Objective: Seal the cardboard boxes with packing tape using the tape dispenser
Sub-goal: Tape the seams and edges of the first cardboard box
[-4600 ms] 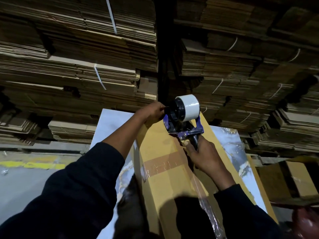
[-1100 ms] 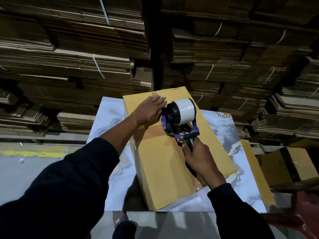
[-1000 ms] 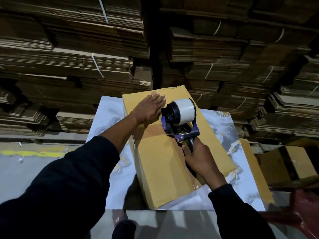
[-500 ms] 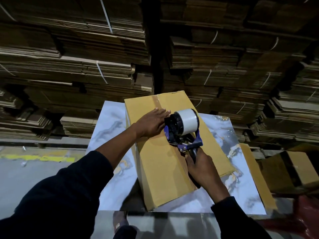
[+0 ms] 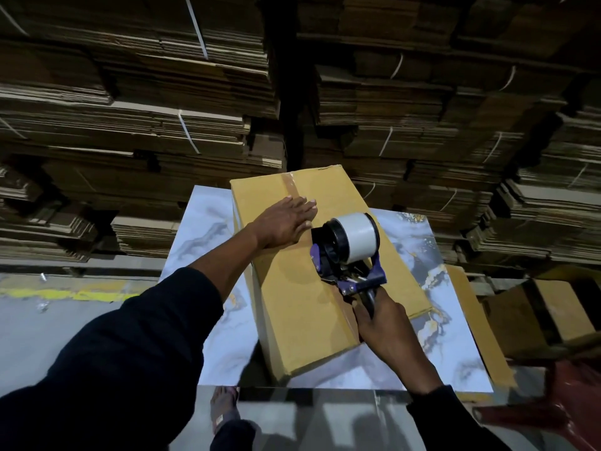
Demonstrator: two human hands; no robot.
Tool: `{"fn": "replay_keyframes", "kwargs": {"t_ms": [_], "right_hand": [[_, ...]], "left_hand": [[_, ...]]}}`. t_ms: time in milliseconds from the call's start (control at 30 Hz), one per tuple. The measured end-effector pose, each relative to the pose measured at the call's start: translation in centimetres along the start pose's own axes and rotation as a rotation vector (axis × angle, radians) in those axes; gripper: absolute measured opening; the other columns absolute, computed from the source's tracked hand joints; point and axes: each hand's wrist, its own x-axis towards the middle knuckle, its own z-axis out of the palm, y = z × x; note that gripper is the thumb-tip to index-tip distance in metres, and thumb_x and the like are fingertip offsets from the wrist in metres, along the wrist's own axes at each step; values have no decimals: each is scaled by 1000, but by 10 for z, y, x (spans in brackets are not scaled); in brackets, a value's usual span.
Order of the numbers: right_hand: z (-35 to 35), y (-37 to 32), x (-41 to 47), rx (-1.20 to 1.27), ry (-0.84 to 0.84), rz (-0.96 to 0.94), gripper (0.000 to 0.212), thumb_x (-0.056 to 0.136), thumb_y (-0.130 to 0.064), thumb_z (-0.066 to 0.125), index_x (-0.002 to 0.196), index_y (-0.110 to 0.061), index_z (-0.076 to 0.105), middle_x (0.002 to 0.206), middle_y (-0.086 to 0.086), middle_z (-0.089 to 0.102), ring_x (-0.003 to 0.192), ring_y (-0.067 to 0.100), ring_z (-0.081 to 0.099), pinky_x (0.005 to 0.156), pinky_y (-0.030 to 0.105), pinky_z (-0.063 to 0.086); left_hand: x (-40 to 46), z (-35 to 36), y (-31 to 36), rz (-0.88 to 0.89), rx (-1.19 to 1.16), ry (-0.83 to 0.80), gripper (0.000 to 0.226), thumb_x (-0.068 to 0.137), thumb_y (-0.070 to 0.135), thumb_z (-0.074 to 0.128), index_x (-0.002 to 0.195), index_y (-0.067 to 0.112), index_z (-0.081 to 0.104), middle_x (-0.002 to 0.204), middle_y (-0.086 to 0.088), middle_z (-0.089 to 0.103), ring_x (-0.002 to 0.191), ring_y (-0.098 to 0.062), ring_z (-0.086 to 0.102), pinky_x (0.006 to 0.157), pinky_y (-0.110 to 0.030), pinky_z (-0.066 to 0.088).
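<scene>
Box: a long yellow-brown cardboard box (image 5: 292,288) with flat matte sides lies on a table, its far end pointing toward the stacks behind. A strip of clear glossy tape (image 5: 290,187) runs along the top seam at the far end.
Table: a smooth tabletop (image 5: 201,229) with a pale marble pattern of grey swirls and gold veins; its near edge is a shiny band that reflects the scene.
Left hand: the left hand (image 5: 286,222) lies palm down on the top of the box, fingers straight and close together, pressing on the seam just behind the dispenser. It grasps nothing.
Right hand: the right hand (image 5: 383,323) is wrapped tightly around the dark handle of the dispenser, over the near end of the box.
Tape dispenser: the tape dispenser (image 5: 349,255) has a blue-purple metal frame and a black hub. It sits on the top of the box near the middle of its length, tilted back toward the person.
Tape roll: a fat white roll (image 5: 359,234) sits on the hub, smooth and round.
Sleeves: both arms wear dark, soft sleeves (image 5: 130,346), the left one pushed up the forearm.
Background: tall stacks of flattened corrugated cardboard (image 5: 162,109), bundled with thin white straps, fill the far side.
Right side: another brown cardboard box (image 5: 553,307) stands just beyond the table.
Floor: grey concrete with a worn yellow line (image 5: 61,292) at left.
</scene>
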Motion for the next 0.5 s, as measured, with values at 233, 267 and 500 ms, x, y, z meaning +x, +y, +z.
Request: {"fn": "replay_keyframes", "kwargs": {"t_ms": [233, 267, 500], "right_hand": [[3, -2, 1, 20, 6, 24, 31, 101, -29, 61, 125, -10, 54, 107, 19, 71, 103, 43, 65, 73, 42, 53], [3, -2, 1, 19, 5, 26, 31, 101, -29, 61, 125, -10, 54, 109, 19, 71, 105, 43, 64, 74, 42, 53], [-5, 0, -10, 4, -11, 26, 32, 101, -30, 61, 124, -10, 54, 112, 20, 70, 106, 43, 64, 76, 42, 53]], "left_hand": [[-18, 14, 22, 63, -5, -14, 74, 102, 55, 1, 165, 24, 26, 172, -4, 20, 159, -27, 15, 130, -45, 12], [-19, 14, 24, 59, -6, -13, 74, 102, 56, 1, 165, 26, 26, 172, -3, 20, 159, -27, 15, 130, -45, 12], [-19, 12, 23, 31, -26, -6, 61, 110, 49, 14, 164, 22, 26, 172, -3, 22, 159, -25, 16, 129, -44, 13]]}}
